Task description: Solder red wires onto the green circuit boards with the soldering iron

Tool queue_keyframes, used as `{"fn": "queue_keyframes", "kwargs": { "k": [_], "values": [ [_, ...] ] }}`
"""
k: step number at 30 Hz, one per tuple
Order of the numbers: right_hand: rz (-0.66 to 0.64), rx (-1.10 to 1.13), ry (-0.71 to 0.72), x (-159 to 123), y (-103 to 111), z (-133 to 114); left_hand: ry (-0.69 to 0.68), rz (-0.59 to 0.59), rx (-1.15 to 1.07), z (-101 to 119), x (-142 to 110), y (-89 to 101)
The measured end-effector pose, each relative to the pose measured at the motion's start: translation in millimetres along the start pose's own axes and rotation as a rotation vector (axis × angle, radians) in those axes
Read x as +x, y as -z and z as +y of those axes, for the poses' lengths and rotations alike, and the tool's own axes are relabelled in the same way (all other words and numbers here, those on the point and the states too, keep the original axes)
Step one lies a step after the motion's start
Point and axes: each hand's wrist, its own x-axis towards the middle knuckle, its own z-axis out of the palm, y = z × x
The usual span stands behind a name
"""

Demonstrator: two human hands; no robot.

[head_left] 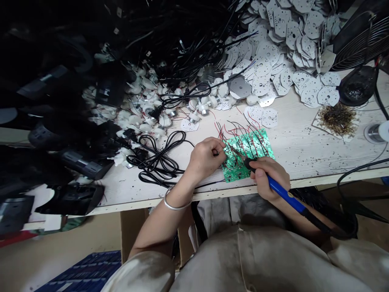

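A green circuit board (232, 175) lies near the table's front edge, with several thin red and black wires standing up from it. My right hand (270, 178) grips a soldering iron (285, 194) by its blue and black handle, like a pen. The iron's tip points left, over the upper left part of the board among the wires. Beside that tip, at the board's left edge, my left hand (205, 158) is closed in a pinch. A thin wire seems to be between its fingertips, though the fingers partly hide it.
Coiled black cables (162, 158) lie left of my left hand. White motor parts (152, 117) and stacked white plates (267, 65) crowd the back. At right sit a pad of brown residue (337, 119), a silver-white cylinder (377, 132) and a black fan (361, 40).
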Motion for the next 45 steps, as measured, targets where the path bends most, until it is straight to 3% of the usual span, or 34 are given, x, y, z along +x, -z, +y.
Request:
{"fn": "queue_keyframes", "kwargs": {
  "k": [8,33,39,45],
  "values": [
    [0.16,0.111,-0.064,-18.2,6.8,11.9,-0.011,-0.022,0.015,-1.3,2.5,1.7],
    [0.22,0.122,0.012,-21.2,8.8,16.4,-0.009,-0.064,0.039,1.6,5.6,5.1],
    [0.07,0.082,-0.029,-13.7,5.4,14.3,0.014,-0.073,0.023,1.7,6.3,4.9],
    [-0.037,-0.061,0.053,-7.6,-1.8,18.4,0.013,-0.085,0.036,1.9,6.1,6.0]
  ]
}}
